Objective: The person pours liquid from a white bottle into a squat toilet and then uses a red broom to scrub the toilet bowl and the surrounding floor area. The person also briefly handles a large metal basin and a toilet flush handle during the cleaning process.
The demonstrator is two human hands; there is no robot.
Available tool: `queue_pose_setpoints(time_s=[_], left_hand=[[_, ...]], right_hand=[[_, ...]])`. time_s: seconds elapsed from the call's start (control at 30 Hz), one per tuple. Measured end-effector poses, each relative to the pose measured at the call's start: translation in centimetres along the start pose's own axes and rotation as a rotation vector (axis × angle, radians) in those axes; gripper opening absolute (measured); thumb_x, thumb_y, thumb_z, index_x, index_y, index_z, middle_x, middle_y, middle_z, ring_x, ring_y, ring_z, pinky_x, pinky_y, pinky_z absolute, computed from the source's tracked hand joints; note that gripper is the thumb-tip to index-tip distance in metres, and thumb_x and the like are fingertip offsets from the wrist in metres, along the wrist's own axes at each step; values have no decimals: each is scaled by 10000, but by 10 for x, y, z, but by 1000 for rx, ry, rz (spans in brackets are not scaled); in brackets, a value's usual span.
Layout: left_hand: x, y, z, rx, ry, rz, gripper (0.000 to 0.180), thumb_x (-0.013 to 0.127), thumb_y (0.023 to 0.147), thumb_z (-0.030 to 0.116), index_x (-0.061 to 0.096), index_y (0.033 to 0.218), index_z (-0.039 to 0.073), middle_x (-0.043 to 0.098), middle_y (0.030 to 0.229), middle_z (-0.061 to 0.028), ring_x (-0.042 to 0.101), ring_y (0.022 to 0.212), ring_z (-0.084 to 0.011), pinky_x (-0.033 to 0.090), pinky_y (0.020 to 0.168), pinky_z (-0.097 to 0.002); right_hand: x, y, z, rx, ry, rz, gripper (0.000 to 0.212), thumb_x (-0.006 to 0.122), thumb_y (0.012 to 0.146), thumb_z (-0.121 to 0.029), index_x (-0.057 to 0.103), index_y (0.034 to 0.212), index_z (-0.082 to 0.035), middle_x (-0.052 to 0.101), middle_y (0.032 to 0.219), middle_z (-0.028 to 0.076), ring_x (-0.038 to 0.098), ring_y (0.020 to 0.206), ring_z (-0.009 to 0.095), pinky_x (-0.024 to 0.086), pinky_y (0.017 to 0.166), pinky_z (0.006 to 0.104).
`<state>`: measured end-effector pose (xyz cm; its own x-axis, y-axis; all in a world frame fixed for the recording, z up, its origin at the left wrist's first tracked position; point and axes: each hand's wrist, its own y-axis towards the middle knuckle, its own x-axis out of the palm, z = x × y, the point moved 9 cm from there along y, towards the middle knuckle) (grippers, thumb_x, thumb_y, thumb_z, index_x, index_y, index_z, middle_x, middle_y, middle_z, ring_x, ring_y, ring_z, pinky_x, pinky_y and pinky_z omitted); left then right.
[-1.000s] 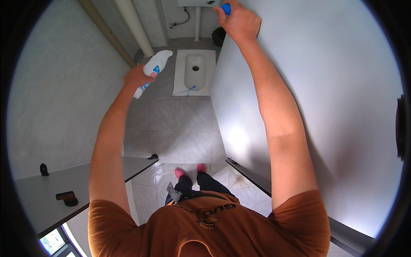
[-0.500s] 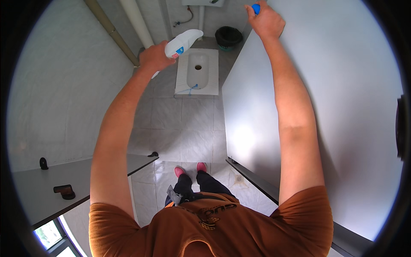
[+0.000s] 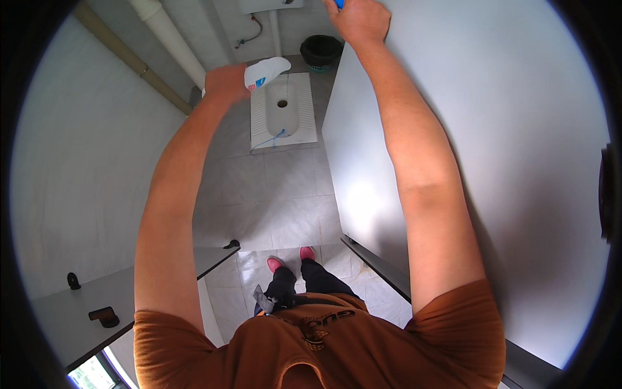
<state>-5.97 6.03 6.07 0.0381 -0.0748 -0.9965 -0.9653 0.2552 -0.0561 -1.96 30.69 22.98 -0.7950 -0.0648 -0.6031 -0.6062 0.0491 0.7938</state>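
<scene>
My left hand is wrapped round a white toilet cleaner bottle, tilted with its bent neck pointing right. Below it is a white squat toilet set in the floor. A thin line, perhaps liquid, runs down from the neck towards the pan. Streaks of blue liquid lie on the near end of the pan and its rim. Farther right, beside the partition panel, my right hand is closed on a small blue cap, partly cut off by the upper edge.
A dark-lined waste bin stands behind the toilet, near a hose on the wall. Pipes run along the left. A grey partition flanks my right arm; a stall door with a black latch is at lower left.
The view has shifted, and the toilet and bin sit farther left in it. Both hands appear farther left and the right one higher. Each still holds its thing; the thin line below the bottle shows now.
</scene>
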Motion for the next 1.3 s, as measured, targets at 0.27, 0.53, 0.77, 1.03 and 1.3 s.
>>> queue_pose_setpoints(time_s=[0.27,0.53,0.77,1.03,1.3], left_hand=[[-44,3,14,99,-11,211,532,766,679,307,599,1167,177,691,999,-73,668,936,-286,528,730,-410],[8,-8,-45,-32,-230,287,508,764,711,354,606,1159,174,703,938,-68,683,874,-244,526,719,-402],[181,-85,-103,-305,-1468,103,506,854,705,251,586,1073,29,676,1010,-111,676,835,-191,551,708,-358],[218,-204,-96,-264,-1768,110,514,817,736,122,547,1165,35,661,1062,-83,651,946,-190,539,852,-360],[270,-328,-34,-186,-1591,-236,675,863,667,142,512,1238,63,644,1121,-65,619,1006,-178,508,904,-361]], right_hand=[[-4,-5,-16,9,-55,7,350,671,823,-417,631,891,-75,675,796,140,658,708,342,514,634,466],[-4,-6,-9,-7,-66,23,358,668,821,-424,639,896,-75,677,793,138,653,713,344,509,642,473],[2,-6,-3,15,-101,10,370,669,823,-425,660,959,-81,678,803,140,654,734,345,512,663,468],[-35,-26,-23,140,528,248,372,733,804,-370,599,1034,-109,697,825,111,666,703,331,524,629,447],[-52,-368,-130,840,1433,-590,262,598,962,-336,571,1042,-88,617,774,35,485,462,58,377,398,215]])
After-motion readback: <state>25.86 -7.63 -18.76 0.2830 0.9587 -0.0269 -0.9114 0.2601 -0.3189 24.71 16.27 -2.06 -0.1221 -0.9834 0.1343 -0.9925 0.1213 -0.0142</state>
